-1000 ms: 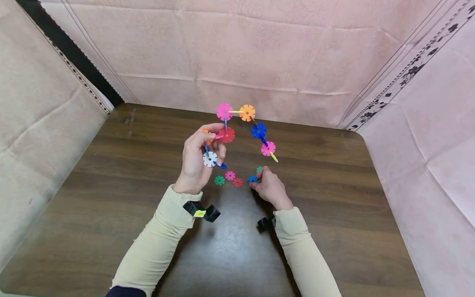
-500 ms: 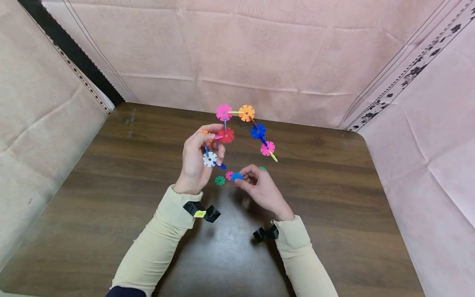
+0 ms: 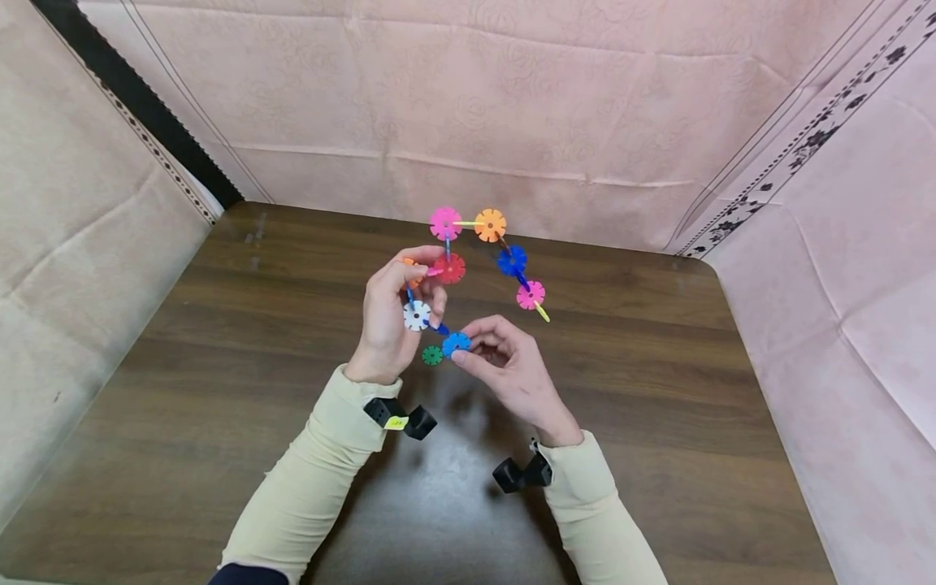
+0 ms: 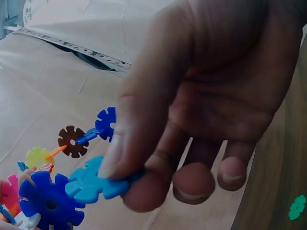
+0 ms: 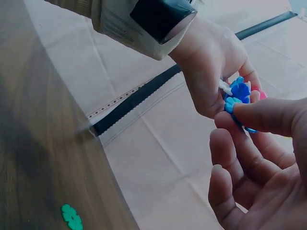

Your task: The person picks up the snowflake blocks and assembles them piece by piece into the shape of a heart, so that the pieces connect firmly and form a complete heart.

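Note:
My left hand (image 3: 383, 329) holds up a chain of slotted plastic snowflake discs, gripping it around the orange and red discs (image 3: 451, 269). From there the chain runs up through pink and orange, then down the right. Its lower branch has a white disc (image 3: 417, 315) and ends in a dark blue disc (image 4: 36, 191). Between thumb and forefinger, my right hand (image 3: 515, 374) pinches a light blue disc (image 4: 82, 184). In the left wrist view its edge overlaps the dark blue disc, slots facing. The right hand's other fingers are loosely curled.
A green disc (image 3: 432, 355) lies on the brown wooden table (image 3: 658, 422) below the held discs. Pink patterned cloth (image 3: 468, 97) hangs behind the table and along both sides. Each wrist bears a black camera (image 3: 522, 473).
My right hand has carried the light blue disc left from the table to the chain's lower end. It now covers the loose pink and red discs. The left hand has barely moved.

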A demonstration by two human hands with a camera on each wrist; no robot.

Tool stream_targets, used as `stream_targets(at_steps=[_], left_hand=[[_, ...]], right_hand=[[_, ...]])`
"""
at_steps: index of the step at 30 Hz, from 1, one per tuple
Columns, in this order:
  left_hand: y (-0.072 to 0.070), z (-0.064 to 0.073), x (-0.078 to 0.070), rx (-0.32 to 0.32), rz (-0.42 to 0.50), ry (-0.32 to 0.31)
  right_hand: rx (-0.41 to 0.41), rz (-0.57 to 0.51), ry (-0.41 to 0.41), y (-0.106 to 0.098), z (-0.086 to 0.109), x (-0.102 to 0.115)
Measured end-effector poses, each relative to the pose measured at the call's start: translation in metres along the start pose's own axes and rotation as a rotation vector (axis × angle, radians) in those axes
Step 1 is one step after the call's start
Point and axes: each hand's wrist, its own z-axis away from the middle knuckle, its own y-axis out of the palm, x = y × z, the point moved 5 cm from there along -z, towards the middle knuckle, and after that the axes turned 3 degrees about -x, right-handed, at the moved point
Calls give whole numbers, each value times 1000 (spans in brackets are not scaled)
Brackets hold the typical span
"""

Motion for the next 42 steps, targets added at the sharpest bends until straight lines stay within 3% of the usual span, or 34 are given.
stream_targets(at_steps=[20,32,42], left_hand=[[3,1,3,6,32,-12],[3,1,4,6,27,-15],[4,1,2,23,20,-7]], right_hand=[[-11,70,-20,0,1,3],[-32,-25,-8,1,-1,4],[-44,-36,-9,0,-1,3]])
